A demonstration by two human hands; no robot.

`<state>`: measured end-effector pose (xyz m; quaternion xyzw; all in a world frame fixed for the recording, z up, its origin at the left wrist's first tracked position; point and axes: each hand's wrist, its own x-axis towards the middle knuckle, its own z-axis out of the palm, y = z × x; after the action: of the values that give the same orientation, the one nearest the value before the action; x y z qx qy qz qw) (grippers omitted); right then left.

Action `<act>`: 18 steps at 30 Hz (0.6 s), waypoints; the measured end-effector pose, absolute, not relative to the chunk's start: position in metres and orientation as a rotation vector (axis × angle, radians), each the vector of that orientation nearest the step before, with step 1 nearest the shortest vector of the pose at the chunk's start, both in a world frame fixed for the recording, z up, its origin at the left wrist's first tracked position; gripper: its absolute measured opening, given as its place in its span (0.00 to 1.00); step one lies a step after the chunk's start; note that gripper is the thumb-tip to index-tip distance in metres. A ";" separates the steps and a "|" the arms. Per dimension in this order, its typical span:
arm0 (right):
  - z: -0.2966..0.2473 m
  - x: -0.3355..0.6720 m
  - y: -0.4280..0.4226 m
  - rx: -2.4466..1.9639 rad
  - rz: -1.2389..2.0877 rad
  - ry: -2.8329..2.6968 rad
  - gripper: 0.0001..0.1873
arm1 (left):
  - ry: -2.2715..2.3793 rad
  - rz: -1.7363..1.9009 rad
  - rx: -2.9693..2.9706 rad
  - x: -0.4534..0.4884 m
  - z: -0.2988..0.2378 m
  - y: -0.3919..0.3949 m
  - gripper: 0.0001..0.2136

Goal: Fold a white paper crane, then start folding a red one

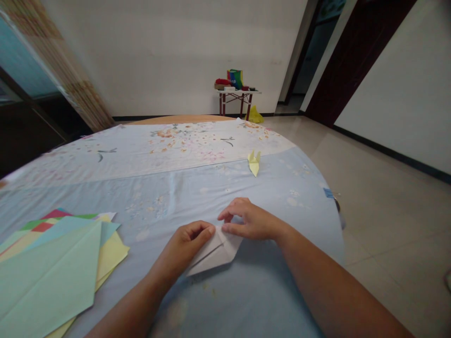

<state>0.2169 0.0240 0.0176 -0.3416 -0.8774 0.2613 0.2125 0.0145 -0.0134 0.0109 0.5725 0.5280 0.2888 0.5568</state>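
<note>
A folded sheet of white paper (214,256) is in front of me, just above or on the blue cloth; I cannot tell which. Its fold lines run toward the upper corner. My left hand (193,241) pinches the paper's upper left edge between thumb and bent fingers. At the top corner, my right hand (250,220) has its thumb on or beside the paper, while its curved fingers stay apart from the thumb. Farther off on the cloth stands a small folded pale yellow paper figure (254,163) with two upright points.
A stack of coloured paper sheets (52,277) lies at the left, pale green on top. The round table carries a flowered tablecloth (148,164), with a blue clip (328,193) on its right edge. By the wall, a small folding table (239,92) holds several items.
</note>
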 end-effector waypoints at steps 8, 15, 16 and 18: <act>0.003 0.218 0.035 -1.169 0.871 -2.282 0.07 | 1.221 0.763 1.321 0.006 -0.010 -0.004 0.23; -0.016 0.206 0.044 -1.301 0.547 -2.223 0.04 | 1.513 0.658 2.487 0.011 -0.009 -0.015 0.17; -0.019 0.205 0.044 -1.301 0.493 -2.241 0.04 | 1.449 0.550 2.628 0.013 -0.010 -0.019 0.18; -0.024 0.203 0.044 -1.308 0.389 -2.282 0.05 | 1.376 0.339 2.795 0.018 -0.014 -0.025 0.22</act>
<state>0.2031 0.0439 -0.0242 -0.4776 -0.8334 0.1421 0.2391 0.0185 -0.0251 -0.0145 0.8920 0.4390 0.1083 0.0038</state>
